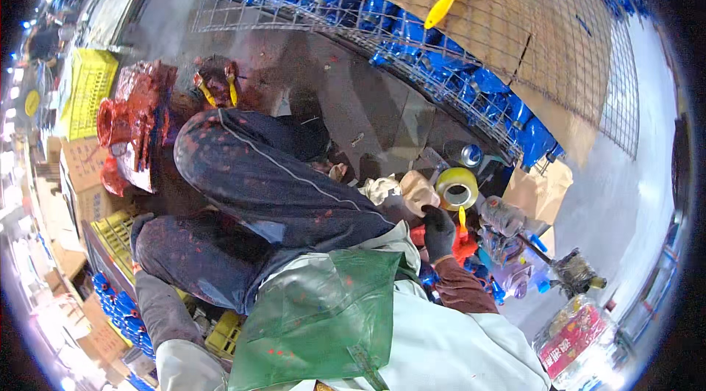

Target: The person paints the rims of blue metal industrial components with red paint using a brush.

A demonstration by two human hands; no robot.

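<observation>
On the right, my right hand (439, 233) in a dark glove has its fingers closed at the lower edge of a crumpled beige rag (419, 191). A paler cloth (380, 189) lies beside the rag, and a roll of yellowish clear tape (457, 189) is just right of it. A red-bristled brush with a yellow handle (462, 233) is close by the right hand. Out at the left, my left hand (140, 226), also dark-gloved, rests against the outer side of my knee near a yellow crate (115, 238). Its fingers are mostly hidden.
A wire rack (544, 75) over blue parts (441, 45) carries a yellow-handled brush (446, 5). Red-coated containers (136, 115) and two brushes (216, 86) stand far left. Bottles (515, 273) and a wrapped pack (577, 339) are at right. Blue pieces (121, 310) lie at left.
</observation>
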